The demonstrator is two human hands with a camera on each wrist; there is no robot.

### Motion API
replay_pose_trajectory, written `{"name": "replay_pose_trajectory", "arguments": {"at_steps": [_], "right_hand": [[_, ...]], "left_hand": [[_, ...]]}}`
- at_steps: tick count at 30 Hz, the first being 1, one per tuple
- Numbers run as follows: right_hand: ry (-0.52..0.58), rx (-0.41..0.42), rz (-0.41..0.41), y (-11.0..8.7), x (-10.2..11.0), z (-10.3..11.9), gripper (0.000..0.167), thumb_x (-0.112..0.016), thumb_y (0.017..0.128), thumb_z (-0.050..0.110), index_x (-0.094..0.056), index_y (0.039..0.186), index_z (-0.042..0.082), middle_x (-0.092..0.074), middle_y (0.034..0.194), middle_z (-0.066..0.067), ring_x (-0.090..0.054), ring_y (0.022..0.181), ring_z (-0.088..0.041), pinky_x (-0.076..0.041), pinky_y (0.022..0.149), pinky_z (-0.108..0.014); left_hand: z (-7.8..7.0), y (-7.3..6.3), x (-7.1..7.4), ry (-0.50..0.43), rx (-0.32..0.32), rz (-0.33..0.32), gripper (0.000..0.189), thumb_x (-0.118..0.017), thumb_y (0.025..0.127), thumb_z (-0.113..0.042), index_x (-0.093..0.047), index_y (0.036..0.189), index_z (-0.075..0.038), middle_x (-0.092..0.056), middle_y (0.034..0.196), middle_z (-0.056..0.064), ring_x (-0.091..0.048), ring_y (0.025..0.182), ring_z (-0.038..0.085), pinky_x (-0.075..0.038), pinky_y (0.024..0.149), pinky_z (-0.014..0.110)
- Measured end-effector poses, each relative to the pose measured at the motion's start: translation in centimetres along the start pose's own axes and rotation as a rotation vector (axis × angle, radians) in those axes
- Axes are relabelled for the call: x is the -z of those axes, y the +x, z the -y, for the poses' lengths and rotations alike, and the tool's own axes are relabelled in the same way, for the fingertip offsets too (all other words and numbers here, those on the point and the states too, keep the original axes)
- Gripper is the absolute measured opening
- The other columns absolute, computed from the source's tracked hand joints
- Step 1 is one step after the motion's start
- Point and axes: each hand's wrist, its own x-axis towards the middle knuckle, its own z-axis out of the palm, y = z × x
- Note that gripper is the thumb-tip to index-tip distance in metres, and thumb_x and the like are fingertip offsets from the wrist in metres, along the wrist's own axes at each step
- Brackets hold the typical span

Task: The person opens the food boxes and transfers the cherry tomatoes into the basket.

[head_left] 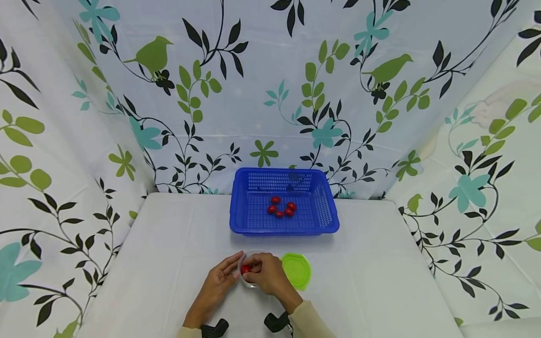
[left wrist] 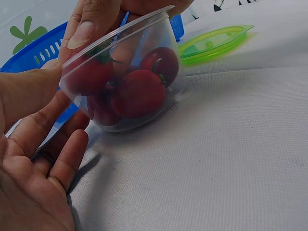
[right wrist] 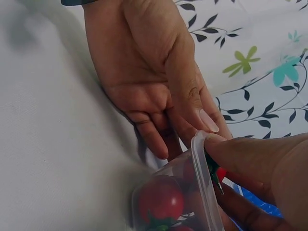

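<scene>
A clear plastic tub [left wrist: 175,89] stands tilted on the white table, with several cherry tomatoes [left wrist: 138,94] inside. My left hand [head_left: 216,281] holds the tub's left side, its thumb at the rim and some fingers behind the wall, as the right wrist view shows. Reaching into the tub's mouth, my right hand [head_left: 270,274] pinches a red cherry tomato [head_left: 246,269] with a green stem. Part of that tomato is hidden by the fingers. Right beside the right hand lies a bright green lid [head_left: 297,271], flat on the table.
Behind the hands stands a blue perforated basket [head_left: 283,230] holding several loose cherry tomatoes [head_left: 289,212]. A patterned curtain [head_left: 262,94] with leaves and birds encloses the back and both sides of the table [head_left: 372,281].
</scene>
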Motion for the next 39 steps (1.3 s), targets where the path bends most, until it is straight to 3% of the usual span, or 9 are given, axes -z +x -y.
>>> {"name": "replay_pose_trajectory", "arguments": {"at_steps": [9,17,25,30,39], "right_hand": [[0.001,-0.010,-0.001,-0.1,0.0,0.0,0.026,-0.089,0.086,0.010,-0.083,0.110,0.018,-0.080,0.109,0.000,-0.071,0.088,-0.006,-0.063,0.080,-0.030],[0.079,-0.023,0.014,-0.5,0.6,-0.1,0.027,-0.086,0.089,0.009,-0.083,0.113,0.021,-0.079,0.110,0.003,-0.071,0.091,-0.008,-0.063,0.082,-0.031],[0.097,-0.016,0.003,-0.8,1.5,0.3,0.026,-0.081,0.092,0.007,-0.083,0.114,0.020,-0.080,0.104,0.003,-0.071,0.093,-0.011,-0.064,0.083,-0.031],[0.100,-0.029,-0.016,-1.0,2.3,0.9,0.027,-0.081,0.092,0.006,-0.082,0.116,0.017,-0.079,0.102,0.002,-0.070,0.097,-0.016,-0.064,0.086,-0.036],[0.103,-0.010,-0.038,-1.1,3.8,1.5,0.028,-0.079,0.095,0.010,-0.081,0.122,0.019,-0.080,0.114,0.003,-0.070,0.111,-0.022,-0.063,0.091,-0.040]], "left_hand": [[0.2,0.1,0.1,0.009,-0.020,0.015,0.054,-0.059,0.109,-0.012,-0.044,0.162,-0.013,-0.046,0.168,0.011,-0.049,0.144,-0.004,-0.040,0.113,0.010],[0.4,0.1,0.2,0.010,-0.050,0.025,0.055,-0.058,0.110,-0.011,-0.042,0.162,-0.009,-0.045,0.167,0.015,-0.049,0.144,-0.004,-0.041,0.112,0.010],[0.3,0.2,0.1,0.015,-0.006,-0.007,0.053,-0.061,0.108,-0.012,-0.047,0.160,-0.016,-0.049,0.166,0.006,-0.050,0.144,-0.004,-0.040,0.113,0.011],[0.2,0.2,0.1,0.024,-0.006,-0.010,0.054,-0.060,0.109,-0.012,-0.046,0.161,-0.014,-0.048,0.166,0.010,-0.050,0.144,-0.003,-0.041,0.112,0.010],[0.2,0.1,0.1,0.027,0.010,-0.001,0.054,-0.060,0.109,-0.014,-0.044,0.161,-0.015,-0.045,0.168,0.008,-0.048,0.144,-0.006,-0.040,0.112,0.008]]}}
